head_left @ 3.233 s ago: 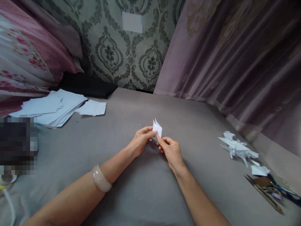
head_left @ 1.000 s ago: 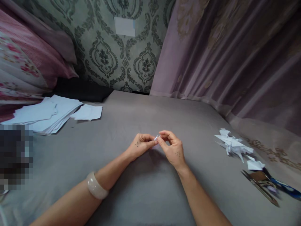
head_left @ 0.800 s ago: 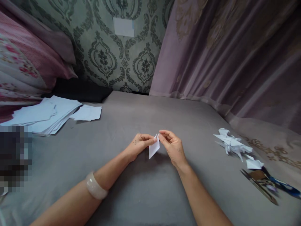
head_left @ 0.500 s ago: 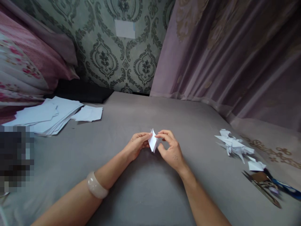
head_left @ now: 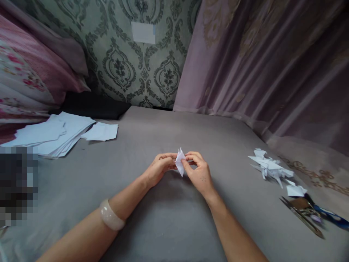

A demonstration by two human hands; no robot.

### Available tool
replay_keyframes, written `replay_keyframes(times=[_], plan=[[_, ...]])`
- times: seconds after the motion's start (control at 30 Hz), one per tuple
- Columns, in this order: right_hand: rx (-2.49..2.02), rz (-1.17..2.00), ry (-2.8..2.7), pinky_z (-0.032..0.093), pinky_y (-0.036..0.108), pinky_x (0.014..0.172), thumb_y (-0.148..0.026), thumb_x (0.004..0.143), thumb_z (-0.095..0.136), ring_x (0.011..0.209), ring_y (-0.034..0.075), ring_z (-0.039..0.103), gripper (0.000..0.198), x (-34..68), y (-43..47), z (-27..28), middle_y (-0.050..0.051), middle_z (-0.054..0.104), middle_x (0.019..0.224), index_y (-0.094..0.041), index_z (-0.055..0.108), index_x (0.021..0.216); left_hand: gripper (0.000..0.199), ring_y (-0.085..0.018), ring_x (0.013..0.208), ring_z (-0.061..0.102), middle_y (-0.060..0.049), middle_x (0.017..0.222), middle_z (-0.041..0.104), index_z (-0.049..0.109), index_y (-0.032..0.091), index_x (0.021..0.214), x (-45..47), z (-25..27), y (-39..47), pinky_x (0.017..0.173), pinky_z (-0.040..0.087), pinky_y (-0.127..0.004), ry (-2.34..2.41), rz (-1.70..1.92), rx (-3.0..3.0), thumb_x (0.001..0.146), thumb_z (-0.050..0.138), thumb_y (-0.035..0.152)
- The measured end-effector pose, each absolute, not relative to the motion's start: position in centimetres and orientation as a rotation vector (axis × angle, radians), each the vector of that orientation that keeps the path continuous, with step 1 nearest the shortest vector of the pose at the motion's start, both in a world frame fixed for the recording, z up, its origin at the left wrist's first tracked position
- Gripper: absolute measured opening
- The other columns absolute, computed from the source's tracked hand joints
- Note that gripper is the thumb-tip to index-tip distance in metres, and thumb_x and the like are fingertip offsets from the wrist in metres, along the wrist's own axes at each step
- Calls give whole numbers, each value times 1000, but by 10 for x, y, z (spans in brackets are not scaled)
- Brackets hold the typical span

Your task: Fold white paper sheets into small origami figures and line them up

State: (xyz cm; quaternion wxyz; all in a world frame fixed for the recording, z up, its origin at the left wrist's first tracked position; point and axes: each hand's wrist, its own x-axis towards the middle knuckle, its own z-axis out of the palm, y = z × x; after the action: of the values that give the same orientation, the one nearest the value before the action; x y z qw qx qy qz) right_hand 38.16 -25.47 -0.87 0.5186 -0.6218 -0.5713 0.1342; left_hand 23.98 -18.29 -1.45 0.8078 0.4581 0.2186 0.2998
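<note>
A small folded white paper (head_left: pixel 180 163), kite-shaped with two narrow points at its top, stands upright between my hands above the grey surface. My left hand (head_left: pixel 162 166) has its fingers on the paper's left edge, thumb bent and fingertips partly hidden behind it. My right hand (head_left: pixel 199 169) pinches the right side, thumb on the near face and fingers behind. A pale bangle (head_left: pixel 111 215) circles my left forearm.
Stacked white sheets (head_left: pixel 58 133) and smaller paper squares (head_left: pixel 102 131) lie at the left. Several folded paper figures (head_left: pixel 271 168) sit at the right, above scissors (head_left: pixel 302 216) and a blue-handled tool (head_left: pixel 331 215). Curtains (head_left: pixel 229 62) hang behind.
My right thumb has closed onto the paper, which has turned and shifted slightly right. My left thumb has moved off its front face to the left edge.
</note>
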Motion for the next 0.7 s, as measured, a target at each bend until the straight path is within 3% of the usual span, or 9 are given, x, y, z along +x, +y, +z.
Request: replay_keyframes(times=[0.17,0.27,0.43,0.6,0.7], plan=[[-1498,346,-1335,51,29,71,-30,81,59,87,18,62,13,382,-254,-10,7,63,95,-19,64,76,32,-17,80,63,-9,89,72,70,14,103,240,-12,-186,78,45,-28,515,633,1078,73,70,26],[-1486,481,-1235,52,29,69,-34,80,60,81,17,63,15,382,-254,-9,7,65,90,-19,63,82,29,-13,72,61,-7,84,71,71,14,99,243,-16,-185,71,44,-24,581,670,1073,74,71,31],[-1520,595,-1140,49,25,59,-37,74,65,66,14,60,25,383,-253,-11,5,66,81,-18,64,90,23,-13,74,61,-5,86,71,73,16,87,244,-22,-179,74,44,-26,624,798,906,70,75,30],[-1615,636,-1210,40,23,46,-38,75,63,46,10,49,21,381,-255,-11,-3,56,53,-17,68,79,22,-11,71,60,-5,82,71,72,15,85,244,-21,-179,71,43,-24,632,800,904,68,77,28],[-1608,799,-1097,42,23,44,-38,76,61,46,12,56,24,380,-256,-10,0,64,58,-17,67,87,22,-10,64,57,-4,78,69,70,14,83,244,-22,-180,66,42,-23,626,786,914,68,77,28]])
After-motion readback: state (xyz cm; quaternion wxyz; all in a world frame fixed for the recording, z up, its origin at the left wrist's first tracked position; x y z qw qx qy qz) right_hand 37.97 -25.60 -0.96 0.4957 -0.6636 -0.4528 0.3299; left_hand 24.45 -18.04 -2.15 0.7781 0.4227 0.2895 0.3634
